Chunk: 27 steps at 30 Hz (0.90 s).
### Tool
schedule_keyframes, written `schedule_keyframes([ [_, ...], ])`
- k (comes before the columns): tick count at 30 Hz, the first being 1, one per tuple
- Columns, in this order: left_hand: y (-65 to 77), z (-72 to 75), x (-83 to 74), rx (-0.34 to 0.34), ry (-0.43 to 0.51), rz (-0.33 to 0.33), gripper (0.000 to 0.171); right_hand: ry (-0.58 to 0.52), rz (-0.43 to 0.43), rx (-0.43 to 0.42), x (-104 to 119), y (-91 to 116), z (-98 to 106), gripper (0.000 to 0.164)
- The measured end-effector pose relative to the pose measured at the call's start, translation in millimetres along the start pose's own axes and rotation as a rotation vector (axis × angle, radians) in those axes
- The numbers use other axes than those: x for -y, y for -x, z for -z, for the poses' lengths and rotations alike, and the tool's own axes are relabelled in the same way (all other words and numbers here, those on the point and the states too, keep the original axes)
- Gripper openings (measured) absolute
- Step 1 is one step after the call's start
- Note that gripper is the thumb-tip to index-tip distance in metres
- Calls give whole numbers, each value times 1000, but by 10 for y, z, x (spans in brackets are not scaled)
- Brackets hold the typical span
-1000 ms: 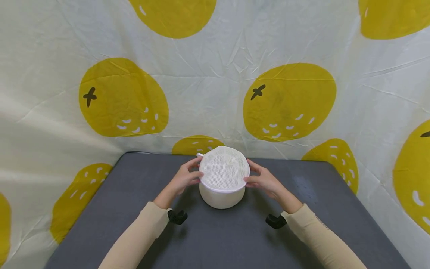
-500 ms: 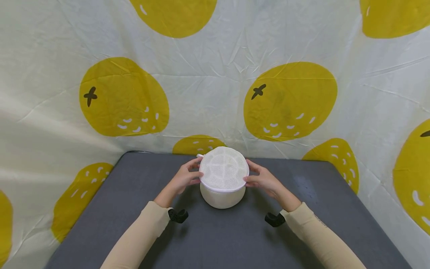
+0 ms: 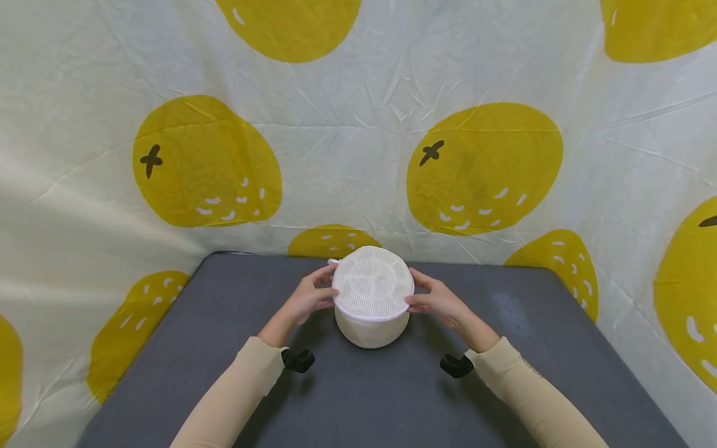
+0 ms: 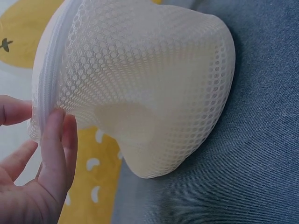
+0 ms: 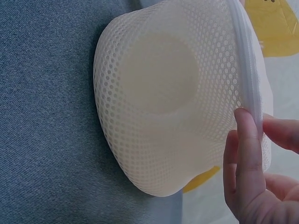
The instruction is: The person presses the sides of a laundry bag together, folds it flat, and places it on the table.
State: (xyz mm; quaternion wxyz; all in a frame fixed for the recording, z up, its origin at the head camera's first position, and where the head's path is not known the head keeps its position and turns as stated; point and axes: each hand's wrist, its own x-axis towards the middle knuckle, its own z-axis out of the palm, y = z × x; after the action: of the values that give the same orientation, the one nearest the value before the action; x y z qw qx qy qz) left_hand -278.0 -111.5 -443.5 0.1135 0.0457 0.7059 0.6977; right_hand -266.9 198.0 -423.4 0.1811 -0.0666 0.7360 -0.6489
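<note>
A round white mesh laundry bag (image 3: pixel 374 286) stands at the back middle of the table, its flat lid tilted toward me. A white zipper (image 4: pixel 51 70) runs round the lid's rim. My left hand (image 3: pixel 310 294) pinches this rim at the left, thumb and fingers on either side of it in the left wrist view. On the opposite side, my right hand (image 3: pixel 439 300) pinches the rim in the same way. The mesh wall sags inward in places, and a round pale shape (image 5: pixel 159 72) shows through it in the right wrist view. A small loop (image 3: pixel 333 261) sticks out at the lid's back left.
The dark grey table (image 3: pixel 370 398) spreads out around the bag. Behind it and along both sides hangs a white curtain (image 3: pixel 342 168) printed with yellow fruit. Black wrist cameras (image 3: pixel 298 361) sit under both cuffs.
Only slight shifts show. The lid's far edge has dropped a little, and my right hand has eased slightly leftward with the rim. Both hands keep their hold.
</note>
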Motion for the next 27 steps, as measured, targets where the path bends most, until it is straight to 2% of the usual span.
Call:
schedule_keyframes([
  [17,17,0,61,-5,-9,24,66,15,-10,2,-84,-34,-25,84],
  [27,1,-7,135,-35,4,30,67,6,-3,-1,-137,-61,-27,84],
])
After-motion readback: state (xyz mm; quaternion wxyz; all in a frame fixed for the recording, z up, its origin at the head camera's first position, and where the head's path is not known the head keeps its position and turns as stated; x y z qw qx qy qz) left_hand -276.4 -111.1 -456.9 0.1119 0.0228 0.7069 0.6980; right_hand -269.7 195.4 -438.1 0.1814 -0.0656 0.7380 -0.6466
